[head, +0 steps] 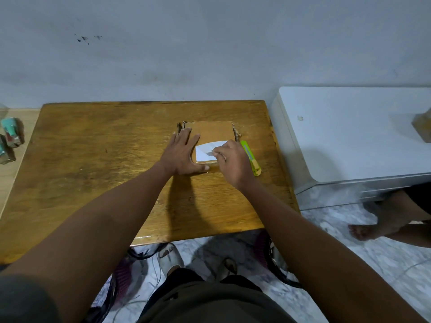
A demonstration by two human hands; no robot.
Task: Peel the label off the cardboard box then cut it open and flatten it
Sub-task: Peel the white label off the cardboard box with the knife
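Note:
A small brown cardboard box [213, 131] lies on the wooden table [93, 159], right of centre. A white label [203, 152] covers the near part of its top. My left hand [183, 155] lies flat with spread fingers on the box's left side, thumb along the near edge. My right hand [231, 160] pinches the label's right edge with its fingertips; that edge looks slightly lifted. A green and yellow utility knife [250, 157] rests on the table just right of the box, touching neither hand.
A white cabinet [349, 136] stands right of the table, with a brownish object [423, 128] on its far edge. Small teal packages [11, 134] lie left of the table. Another person's bare foot [366, 230] rests on the marble floor at right. Slippers and cables lie under the table.

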